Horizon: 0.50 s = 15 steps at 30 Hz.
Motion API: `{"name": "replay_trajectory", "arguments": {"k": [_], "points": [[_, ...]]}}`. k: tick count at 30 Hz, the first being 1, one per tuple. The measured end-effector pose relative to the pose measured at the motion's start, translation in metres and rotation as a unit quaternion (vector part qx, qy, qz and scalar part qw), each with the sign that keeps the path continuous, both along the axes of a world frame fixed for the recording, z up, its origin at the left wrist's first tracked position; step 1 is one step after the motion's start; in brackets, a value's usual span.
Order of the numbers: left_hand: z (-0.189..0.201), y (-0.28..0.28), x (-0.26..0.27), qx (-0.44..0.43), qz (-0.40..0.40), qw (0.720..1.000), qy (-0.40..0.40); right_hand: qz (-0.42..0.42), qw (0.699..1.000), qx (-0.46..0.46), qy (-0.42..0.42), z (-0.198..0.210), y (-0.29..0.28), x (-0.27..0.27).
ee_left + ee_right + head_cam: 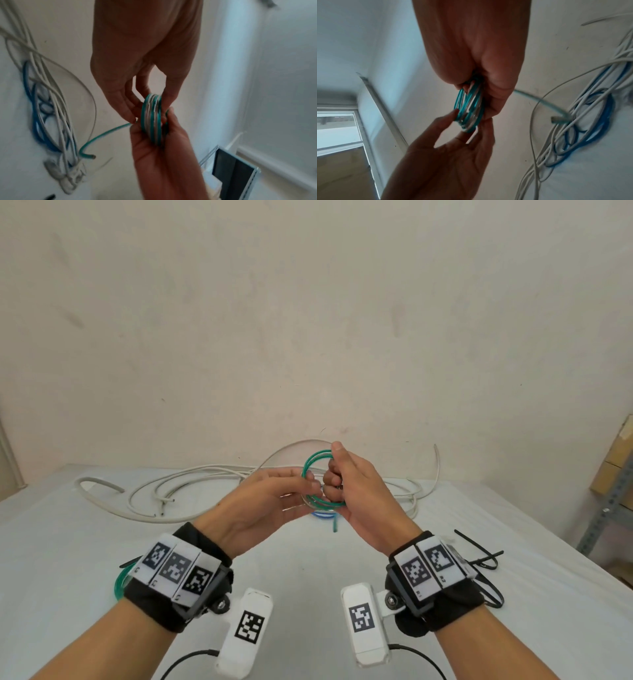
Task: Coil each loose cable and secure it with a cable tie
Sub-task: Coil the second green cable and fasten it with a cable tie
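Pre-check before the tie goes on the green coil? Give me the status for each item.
1. Green coil gripped by right hand: ok.
2. Loops bunched together: ok.
3. Free tail end tucked into coil: not ok, it hangs loose below the hands.
4. Left hand free to fetch a tie: not ok, its fingers are at the coil.
5. Black cable ties on the table, beside the right wrist: ok.
6. Tie already around the coil: not ok, none visible.
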<state>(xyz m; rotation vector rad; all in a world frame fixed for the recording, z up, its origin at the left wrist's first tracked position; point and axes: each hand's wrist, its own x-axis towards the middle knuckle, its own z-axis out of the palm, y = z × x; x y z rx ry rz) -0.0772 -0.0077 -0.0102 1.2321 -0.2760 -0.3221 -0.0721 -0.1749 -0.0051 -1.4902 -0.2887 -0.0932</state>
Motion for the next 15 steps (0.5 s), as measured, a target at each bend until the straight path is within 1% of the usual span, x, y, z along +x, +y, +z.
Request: {"name": "replay_trajectory", "arguments": {"k": [2,3,5,7,10,13,15], "points": [[0.002,-0.003,0.0,-0.071,-0.007,0.997,0.041,-0.014,1.0,-0.009,-0.009,-0.003,0.002,0.001],[0.004,-0.004,-0.001,-0.085,-0.01,0.995,0.052,-0.019,1.0,-0.012,-0.009,-0.004,0.002,0.0],[0.004,-0.008,0.0,-0.066,0.006,0.997,0.045,-0.033,0.999,-0.034,-0.017,-0.009,0.002,-0.001],[0.002,-0.012,0.001,-0.05,0.027,0.998,0.028,-0.059,0.994,-0.072,-0.049,-0.012,0.003,-0.002],[-0.002,-0.016,0.001,-0.044,0.028,0.999,0.012,-0.076,0.988,-0.104,-0.085,-0.012,0.002,-0.001],[-0.006,-0.017,0.0,-0.015,0.037,0.999,-0.018,-0.092,0.986,-0.116,-0.081,-0.014,0.003,0.002],[-0.008,-0.02,-0.001,0.024,0.049,0.998,-0.041,-0.115,0.984,-0.124,-0.056,-0.018,0.004,0.006]]}}
